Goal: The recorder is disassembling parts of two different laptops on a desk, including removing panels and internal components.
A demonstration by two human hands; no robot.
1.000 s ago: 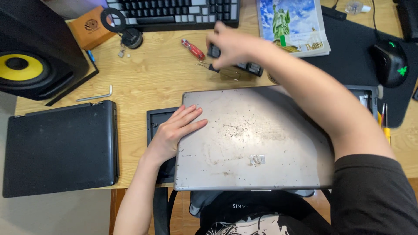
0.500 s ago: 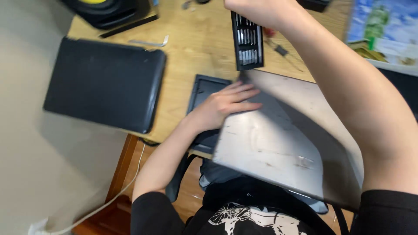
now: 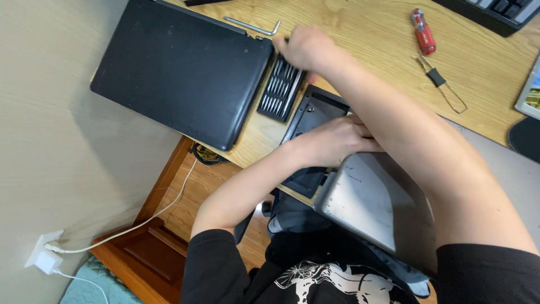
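1. The right hand [image 3: 306, 48] has its fingers curled down over the top end of the black tray of slim metal screwdriver bits [image 3: 280, 88]. They look closed on its edge, though the fingertips are hidden under the hand.
2. That tray lies flat on the light wooden desk [image 3: 360, 34], squeezed between the closed matt black laptop [image 3: 180, 70] and the black plastic base frame [image 3: 315, 112], so the bits sit within easy reach of the work.
3. The left hand [image 3: 332, 141] rests palm down, fingers together and flat, on the edge of the scratched silver metal laptop panel [image 3: 377, 202], seemingly steadying it where it overhangs the desk.
4. Further off lie a bent steel hex key [image 3: 253, 26], a red-handled tool [image 3: 422, 31] and a black binder clip with wire arms [image 3: 439, 81].
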